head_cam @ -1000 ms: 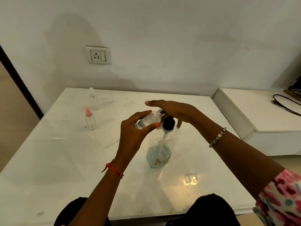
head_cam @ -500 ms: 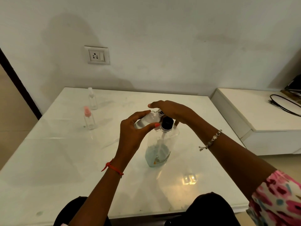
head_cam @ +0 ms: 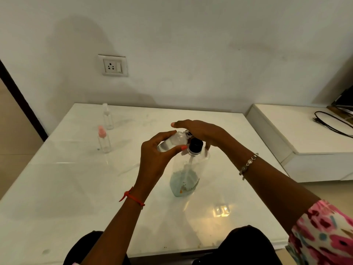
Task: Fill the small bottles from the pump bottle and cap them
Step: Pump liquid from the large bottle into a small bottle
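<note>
Small bottle (head_cam: pixel 174 140): clear, tilted | left hand (head_cam: pixel 152 161) grip holds it | right hand (head_cam: pixel 202 131) flat over pump bottle (head_cam: pixel 186 180)

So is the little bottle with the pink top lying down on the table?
No, the pink-topped bottle stands upright on the table, near a clear-topped bottle.

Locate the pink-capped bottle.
Head view: the pink-capped bottle stands upright on the left part of the table, just in front of the clear-capped bottle and well left of the pump bottle.
</note>
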